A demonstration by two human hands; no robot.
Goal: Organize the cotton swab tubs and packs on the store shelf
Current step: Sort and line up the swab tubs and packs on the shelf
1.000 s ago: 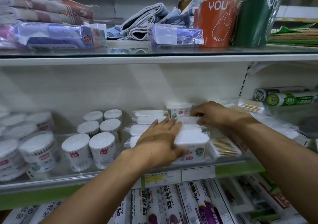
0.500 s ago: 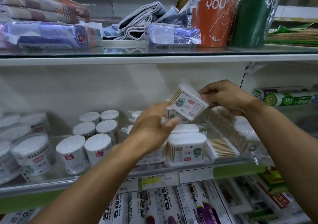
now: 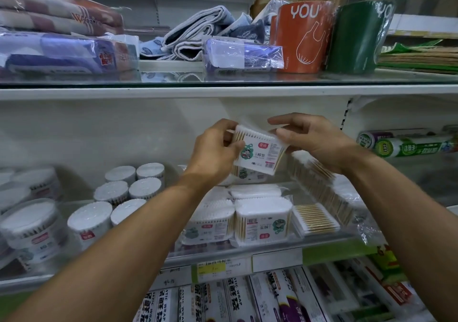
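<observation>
Both hands pinch pack [image 3: 257,154]: left hand [image 3: 213,153] on left edge, right hand [image 3: 314,143] on right | pack raised above shelf [image 3: 272,253] stack [image 3: 262,220] | advice: turn label near, lower squarely onto stack.

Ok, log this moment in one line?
left hand: grips swab pack | right hand: grips pack | pack: lifted above shelf
</observation>
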